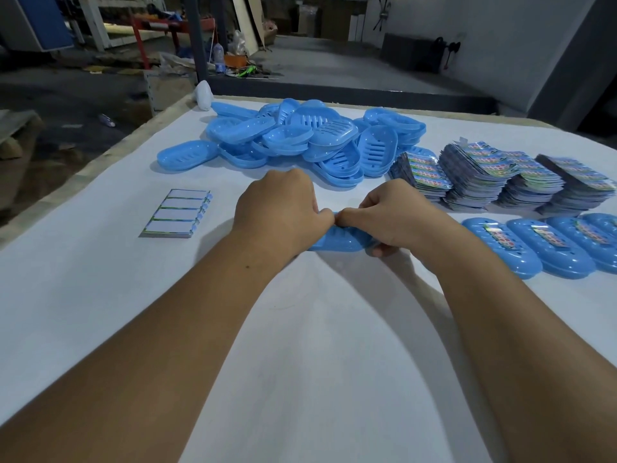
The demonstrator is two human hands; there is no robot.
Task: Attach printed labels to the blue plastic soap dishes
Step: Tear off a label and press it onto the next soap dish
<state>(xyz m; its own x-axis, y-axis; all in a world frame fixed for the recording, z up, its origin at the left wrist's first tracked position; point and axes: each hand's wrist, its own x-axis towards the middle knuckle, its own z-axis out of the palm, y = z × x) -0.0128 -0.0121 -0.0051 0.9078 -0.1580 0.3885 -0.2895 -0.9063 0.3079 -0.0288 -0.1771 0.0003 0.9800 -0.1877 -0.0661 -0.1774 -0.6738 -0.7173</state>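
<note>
Label stacks (pixel 500 175) right of dish pile (pixel 300 135)

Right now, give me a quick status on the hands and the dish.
Left hand and right hand both grip one blue soap dish on the table. Its label is hidden. Nothing in the way.

I see a broad table covered in white cloth (pixel 100 295), with a pale wooden edge showing along its far left side. At the far middle lies a loose heap of oval blue plastic soap dishes with slotted bottoms (pixel 293 138), several overlapping. To the right of the heap stand four leaning stacks of colourful printed labels (pixel 500 175), close together. Nearer me on the right, a row of blue dishes already bearing labels (pixel 541 245) lies side by side, touching. On the left sits a small flat stack of white-faced cards with green borders (pixel 177 213), well apart from the rest. A white rounded object (pixel 204 95) rests at the far left corner.
</note>
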